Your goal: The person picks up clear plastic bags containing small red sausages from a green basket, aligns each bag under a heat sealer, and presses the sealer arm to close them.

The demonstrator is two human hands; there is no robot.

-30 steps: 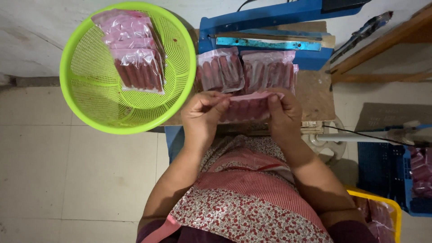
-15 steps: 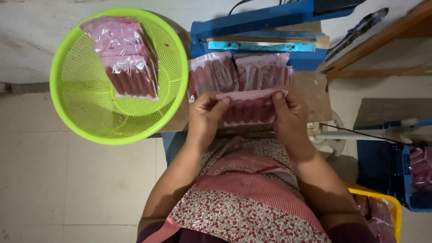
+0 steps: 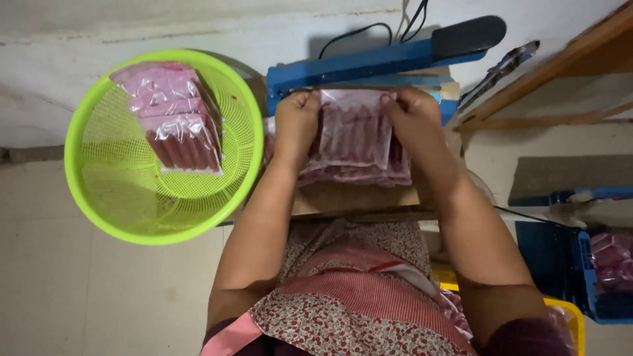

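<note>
Pale floor tiles point(image 3: 99, 290) surround one small wooden table point(image 3: 356, 196). On it, the left hand point(image 3: 297, 122) and right hand point(image 3: 410, 112) each pinch a top corner of one clear packet of red sausages point(image 3: 356, 128), its mouth at the blue heat sealer point(image 3: 369, 62). Beside it, one green basket point(image 3: 92, 198) holds three stacked packets point(image 3: 168, 115).

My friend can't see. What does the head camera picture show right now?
Both hands, left hand and right hand, hold a clear packet of red sausages at the blue sealing machine on a small table. A green basket to the left holds more packets.
</note>
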